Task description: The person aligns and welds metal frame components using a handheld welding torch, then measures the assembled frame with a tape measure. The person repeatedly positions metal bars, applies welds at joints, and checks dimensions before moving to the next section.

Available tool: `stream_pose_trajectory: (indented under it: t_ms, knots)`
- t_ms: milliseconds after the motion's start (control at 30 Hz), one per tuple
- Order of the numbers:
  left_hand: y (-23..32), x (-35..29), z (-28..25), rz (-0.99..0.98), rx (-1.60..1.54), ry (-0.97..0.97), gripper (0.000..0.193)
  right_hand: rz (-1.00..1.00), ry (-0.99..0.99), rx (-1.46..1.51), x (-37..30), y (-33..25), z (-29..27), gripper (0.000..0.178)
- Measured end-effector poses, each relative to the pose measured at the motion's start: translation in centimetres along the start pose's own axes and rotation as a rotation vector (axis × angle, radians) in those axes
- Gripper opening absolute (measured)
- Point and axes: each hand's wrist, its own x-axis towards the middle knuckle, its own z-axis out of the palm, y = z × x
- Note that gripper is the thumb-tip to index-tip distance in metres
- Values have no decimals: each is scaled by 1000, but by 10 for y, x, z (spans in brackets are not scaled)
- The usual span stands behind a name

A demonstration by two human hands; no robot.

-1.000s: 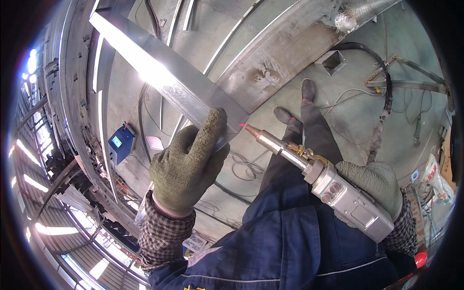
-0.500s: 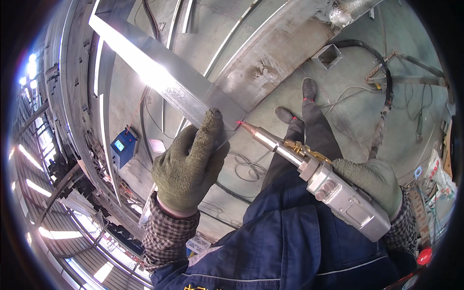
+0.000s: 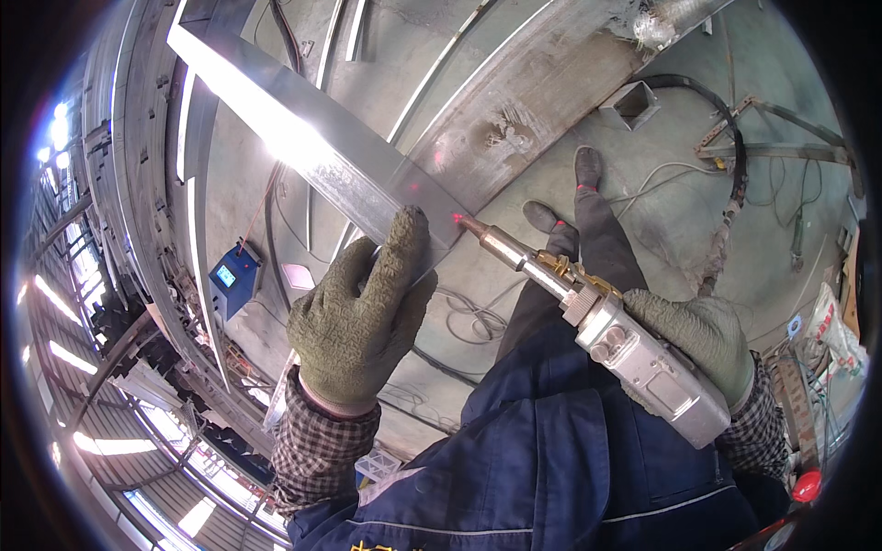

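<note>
Metal channel, its near edge by the torch tip, grey floor showing between there and the shoes; left hand at that end, pinch not discernible; right hand wrapped round the torch.

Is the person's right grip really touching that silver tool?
Touching. The head view shows the right grip, gloved in green, lying snugly along the rear part of the silver tool, with no gap between them.
</note>
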Motion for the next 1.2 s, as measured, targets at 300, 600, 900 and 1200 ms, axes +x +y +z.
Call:
stream_pose_trajectory:
  t_ms: [300, 600, 900, 1200]
  knots:
    - [-3, -4, 0, -22, -6, 1, 65, 40, -16, 112, -1, 8, 3, 48]
    - [0, 0, 1, -87, -86, 19, 70, 151, 148, 123, 3, 11, 7, 64]
    - [-16, 0, -9, -456, -699, 293, 107, -52, 231, -99, 48, 4, 18, 76]
    - [-76, 44, 20, -651, -1241, -2, 82, -30, 385, 219, 119, -10, 58, 82]
